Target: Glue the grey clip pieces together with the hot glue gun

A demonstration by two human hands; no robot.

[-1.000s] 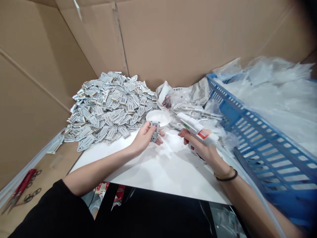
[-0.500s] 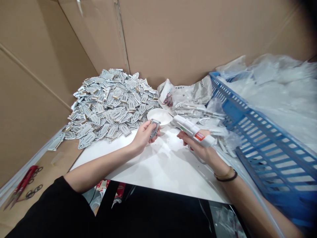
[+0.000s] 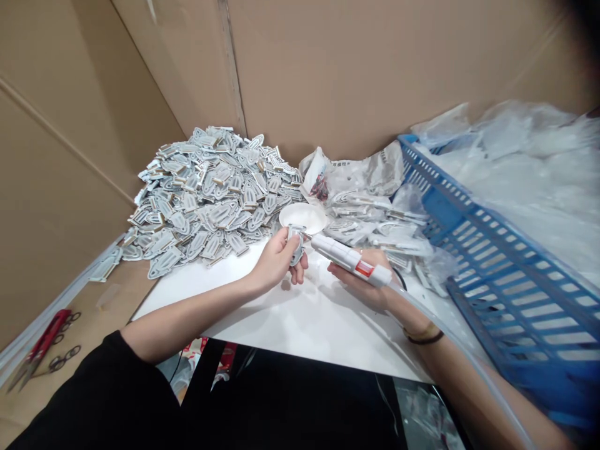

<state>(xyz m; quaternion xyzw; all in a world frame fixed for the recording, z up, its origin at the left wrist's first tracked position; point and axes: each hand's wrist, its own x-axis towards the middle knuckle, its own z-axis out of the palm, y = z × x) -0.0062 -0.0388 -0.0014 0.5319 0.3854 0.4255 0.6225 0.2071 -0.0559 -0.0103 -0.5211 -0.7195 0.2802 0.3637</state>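
Observation:
My left hand (image 3: 276, 264) pinches a small grey slotted piece (image 3: 296, 240) between thumb and fingers, above the front of a white round dish (image 3: 304, 217). My right hand (image 3: 368, 284) is wrapped round a white glue gun (image 3: 344, 256) with a red label. The gun's nozzle points left, and its tip is at the upper right edge of the grey piece; whether they touch is too small to tell. A clear tube or stick runs from the gun's rear along my right forearm. Behind my left hand lies a big heap of similar grey pieces (image 3: 210, 194).
Bagged pieces (image 3: 375, 219) and a crumpled printed bag (image 3: 370, 172) lie right of the dish. A blue crate (image 3: 510, 256) with clear plastic bags (image 3: 534, 162) stands at the right. Red-handled scissors (image 3: 47, 340) lie far left. Cardboard walls (image 3: 351, 75) rise behind the white tabletop (image 3: 262, 319).
The glue gun has moved left and slightly down with my right hand, bringing its nozzle to the grey piece. Some lower fingers of my left hand have loosened a little.

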